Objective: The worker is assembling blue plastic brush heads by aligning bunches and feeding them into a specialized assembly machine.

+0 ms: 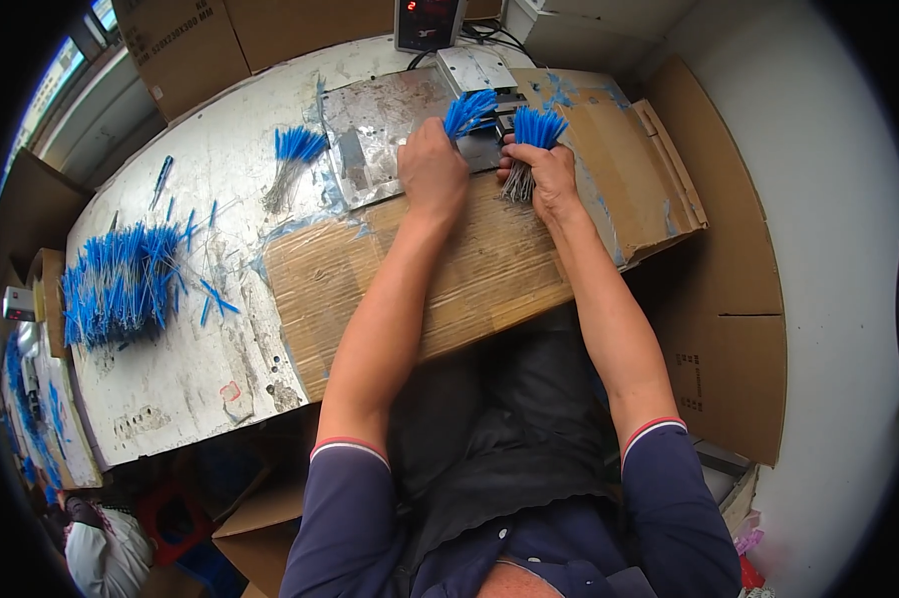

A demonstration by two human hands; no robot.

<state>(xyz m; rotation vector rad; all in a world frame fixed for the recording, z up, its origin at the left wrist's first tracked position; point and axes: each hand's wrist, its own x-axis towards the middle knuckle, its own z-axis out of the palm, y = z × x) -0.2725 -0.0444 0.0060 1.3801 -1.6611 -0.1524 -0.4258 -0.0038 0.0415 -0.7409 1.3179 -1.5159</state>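
Observation:
My right hand (549, 177) is closed round a bunch of thin grey wires with blue sleeved ends (537, 130); the blue ends stick up above the fingers and the bare wires hang below. Just to its left, my left hand (434, 167) is curled, slightly blurred, at the base of a second blue-ended wire bunch (469, 115), whose lower part the hand hides. Both bunches are at the front of a small metal device (474, 70) on a worn metal plate (380, 110). A third bunch of blue-ended wires (295, 154) lies loose on the white table, left of the plate.
A large pile of blue-ended wires (121, 284) lies at the left, with several strays beside it and a pen (161, 181) behind. Flattened cardboard (370, 284) covers the table's near edge. A dark box with a red display (428, 25) stands at the back. Another person (106, 548) is at lower left.

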